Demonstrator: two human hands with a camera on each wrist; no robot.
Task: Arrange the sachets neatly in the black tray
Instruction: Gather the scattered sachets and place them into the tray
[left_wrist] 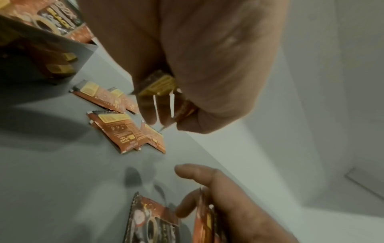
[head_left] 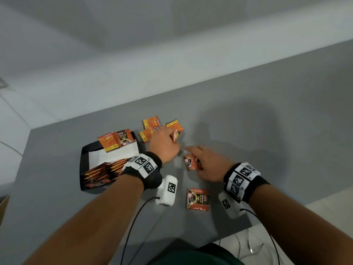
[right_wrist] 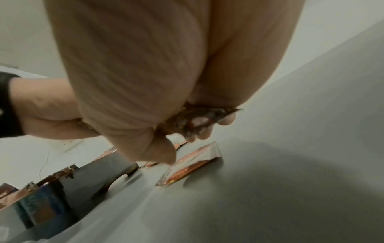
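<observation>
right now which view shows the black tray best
The head view: the black tray shows nearly whole, with a row of sachets standing in it and two leaning at its far end. The left wrist view catches only one dark corner; the right wrist view shows a blurred side wall.

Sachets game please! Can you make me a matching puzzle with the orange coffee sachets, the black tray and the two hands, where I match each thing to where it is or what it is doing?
Things:
1. Black cardboard tray
2. Left hand
3. Right hand
4. Lone orange coffee sachet nearest the person

Places or states:
A. Lies flat on the grey table, untouched
B. Holds a sachet near the loose ones at the table's far side
C. Holds sachets in the middle of the table
D. Has a row of sachets standing inside

Pairs: 1-D, 2-B, 3-C, 4-A
</observation>
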